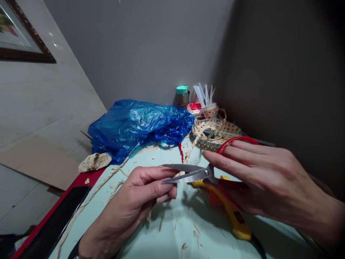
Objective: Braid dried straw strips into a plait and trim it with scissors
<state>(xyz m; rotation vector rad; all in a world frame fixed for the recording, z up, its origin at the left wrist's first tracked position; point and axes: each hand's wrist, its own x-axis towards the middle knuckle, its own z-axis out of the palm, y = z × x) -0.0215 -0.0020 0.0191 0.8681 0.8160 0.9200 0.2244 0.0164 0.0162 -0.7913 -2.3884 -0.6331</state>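
Note:
My right hand (258, 176) grips red-handled scissors (196, 173), fingers through the red loops, blades slightly apart and pointing left. Between the blades lies a pale twisted straw cord (188, 153). My left hand (140, 196) pinches that cord just below the blades, fingers curled shut around it. The cord runs up from my left fingers toward a round woven basket (231, 131) at the back right. Another length of the cord (88, 201) trails down to the left across the pale green table (172, 230).
A crumpled blue plastic bag (137, 126) fills the back left of the table. Behind it stand a green-lidded jar (182, 96) and a cup with white sticks (209, 108). A yellow tool (237, 223) lies under my right hand. Straw scraps litter the surface.

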